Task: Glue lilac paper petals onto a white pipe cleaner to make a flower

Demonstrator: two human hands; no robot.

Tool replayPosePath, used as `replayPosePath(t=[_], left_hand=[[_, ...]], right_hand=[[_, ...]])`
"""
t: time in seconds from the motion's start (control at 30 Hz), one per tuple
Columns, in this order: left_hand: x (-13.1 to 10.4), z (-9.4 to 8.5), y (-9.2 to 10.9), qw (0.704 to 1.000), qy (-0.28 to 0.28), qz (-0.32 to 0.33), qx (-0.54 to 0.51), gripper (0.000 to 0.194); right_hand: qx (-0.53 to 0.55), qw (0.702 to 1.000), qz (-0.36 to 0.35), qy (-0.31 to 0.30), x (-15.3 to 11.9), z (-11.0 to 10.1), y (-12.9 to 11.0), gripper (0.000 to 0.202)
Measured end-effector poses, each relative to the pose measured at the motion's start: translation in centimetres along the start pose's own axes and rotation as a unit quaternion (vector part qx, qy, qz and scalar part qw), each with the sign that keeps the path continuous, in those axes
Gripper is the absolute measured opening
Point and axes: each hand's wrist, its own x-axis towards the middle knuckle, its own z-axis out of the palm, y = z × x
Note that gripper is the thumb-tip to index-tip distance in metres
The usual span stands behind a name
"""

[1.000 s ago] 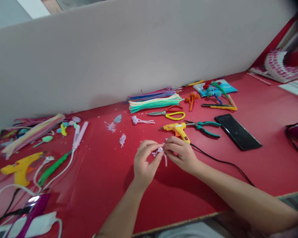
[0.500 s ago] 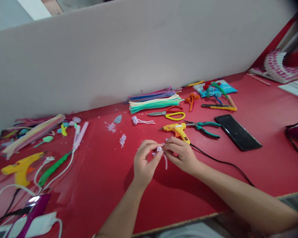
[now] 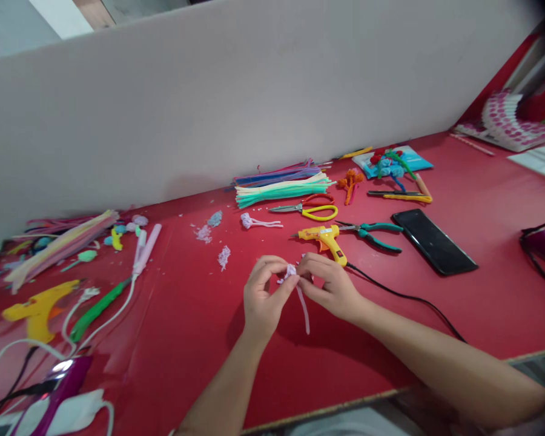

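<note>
A small pale lilac pipe-cleaner flower (image 3: 290, 270) is held between my two hands over the red table. My left hand (image 3: 264, 297) pinches it from the left with thumb and forefinger. From the right, the fingertips of my right hand (image 3: 329, 283) close on its edge; exactly what they grip is partly hidden. One pale pipe-cleaner stem (image 3: 304, 312) hangs down below the fingers. Beyond the hands lies a similar lilac flower with stems (image 3: 258, 222). A yellow glue gun (image 3: 322, 236) rests just past my right hand.
Red-and-yellow-handled scissors (image 3: 306, 208), green-handled pliers (image 3: 375, 232) and a black phone (image 3: 433, 242) lie beyond and to the right. Pipe-cleaner bundles (image 3: 281, 189) sit against the white partition (image 3: 254, 103). On the left are a second glue gun (image 3: 39, 309), a pink straightener (image 3: 146, 249) and cords.
The hanging stem shows longer below the fingers than before. My right fingers have shifted slightly and bent more around the flower; my left hand stays nearly in place.
</note>
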Motion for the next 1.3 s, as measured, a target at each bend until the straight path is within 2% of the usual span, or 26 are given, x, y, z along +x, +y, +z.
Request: replayPosePath(t=[0.13,0.3,0.37,0.47,0.67,0.73,0.83,0.93,1.13,1.3], left_hand=[[0.1,0.0,0.2,1.000,0.003,-0.013,-0.006,0.007],[0.2,0.1,0.0,0.991,-0.008,-0.079,-0.107,0.009],[0.3,0.2,-0.3,0.978,-0.009,-0.117,-0.172,0.008],[0.4,0.3,-0.6,0.959,-0.003,-0.164,-0.232,0.007],[0.5,0.5,-0.6,0.937,0.007,-0.214,-0.276,0.014],[0.4,0.5,-0.6,0.948,0.015,-0.201,-0.245,0.017],[0.2,0.5,-0.4,0.973,-0.001,-0.164,-0.161,0.014],[0.2,0.5,-0.4,0.977,-0.020,-0.162,-0.136,0.011],[0.3,0.7,-0.4,0.948,-0.012,-0.243,-0.206,0.011],[0.3,0.8,-0.2,0.930,-0.051,-0.290,-0.219,0.014]], right_hand=[[0.094,0.991,0.094,-0.004,0.2,0.2,0.2,0.011],[0.290,0.926,0.237,-0.045,0.2,0.4,0.5,0.016],[0.326,0.908,0.258,-0.045,0.2,0.5,0.5,0.016],[0.335,0.904,0.265,-0.031,0.1,0.4,0.5,0.013],[0.286,0.925,0.248,-0.026,0.2,0.2,0.3,0.011],[0.234,0.942,0.241,-0.013,0.3,0.2,0.2,0.011],[0.137,0.969,0.205,0.003,0.3,0.2,0.1,0.010],[0.061,0.985,0.163,0.003,0.2,0.1,0.1,0.012],[-0.107,0.992,0.035,0.051,0.2,-1.0,-0.2,0.005],[-0.147,0.987,-0.043,0.047,0.3,-1.5,-0.3,0.016]])
